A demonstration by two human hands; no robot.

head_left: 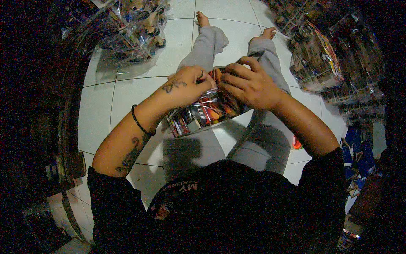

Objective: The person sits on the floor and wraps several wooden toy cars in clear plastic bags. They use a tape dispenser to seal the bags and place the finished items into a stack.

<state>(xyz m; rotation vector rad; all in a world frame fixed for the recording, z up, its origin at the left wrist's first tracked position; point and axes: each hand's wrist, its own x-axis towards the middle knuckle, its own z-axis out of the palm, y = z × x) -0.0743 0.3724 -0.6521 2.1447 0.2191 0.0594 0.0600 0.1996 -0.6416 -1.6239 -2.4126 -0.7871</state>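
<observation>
Across my thighs lies a flat pack (205,115) with a dark, red and orange print, wrapped in shiny clear plastic. It sits tilted, its left end nearer to me. My left hand (190,86) is closed at the pack's far edge, thumb and fingers pressed together on the plastic wrap. Opposite it, my right hand (249,84) bends over the far right part of the pack, its fingertips close to the left hand's. The right fingers are curled and their tips point down at the wrap; what they pinch is hidden beneath them.
Clear plastic bags of goods (133,36) stand on the white tiled floor (99,108) at far left. More wrapped packs (315,59) are stacked at far right. A red-orange round item (297,142) lies beside my right leg, and blue-and-white packets (357,156) lie farther right.
</observation>
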